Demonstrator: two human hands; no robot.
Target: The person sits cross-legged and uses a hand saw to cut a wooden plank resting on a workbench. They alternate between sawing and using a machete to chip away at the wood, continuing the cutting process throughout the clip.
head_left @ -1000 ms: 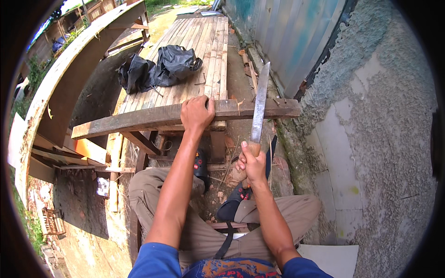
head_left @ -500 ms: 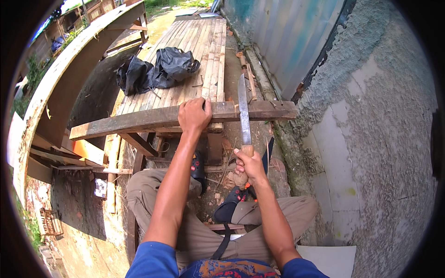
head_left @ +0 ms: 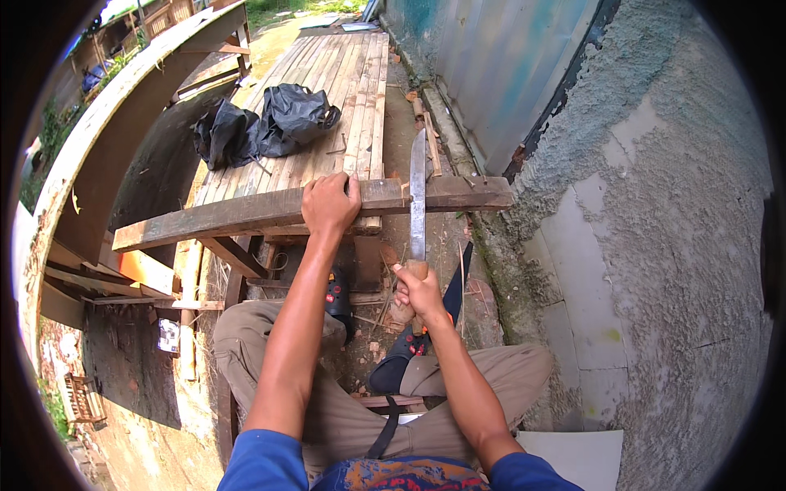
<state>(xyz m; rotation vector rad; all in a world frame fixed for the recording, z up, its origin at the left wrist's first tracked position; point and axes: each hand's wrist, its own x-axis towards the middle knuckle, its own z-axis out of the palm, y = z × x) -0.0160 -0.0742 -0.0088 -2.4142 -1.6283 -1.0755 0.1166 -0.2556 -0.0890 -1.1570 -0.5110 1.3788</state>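
A long, weathered wooden beam [head_left: 262, 209] lies crosswise in front of me, its right part reaching past the bamboo platform. My left hand [head_left: 330, 204] is closed over the beam's top near its middle, thumb on the far side. In my right hand [head_left: 417, 295] is a machete, gripped by its light wooden handle. The machete's steel blade [head_left: 417, 214] points away from me and crosses the beam to the right of my left hand. It seems to rest on or in the wood there; the exact contact cannot be made out.
Black plastic bags [head_left: 295, 120] lie on the bamboo-slat platform [head_left: 360, 98] beyond the beam. A rough cement wall [head_left: 655, 245] and a metal sheet [head_left: 512, 74] stand on the right. A curved wooden board [head_left: 123, 114] rises on the left. My feet are below the beam among wood scraps.
The whole view has shifted slightly, so everything sits a little farther left. Both hands, the machete and the beam look nearly unchanged relative to one another.
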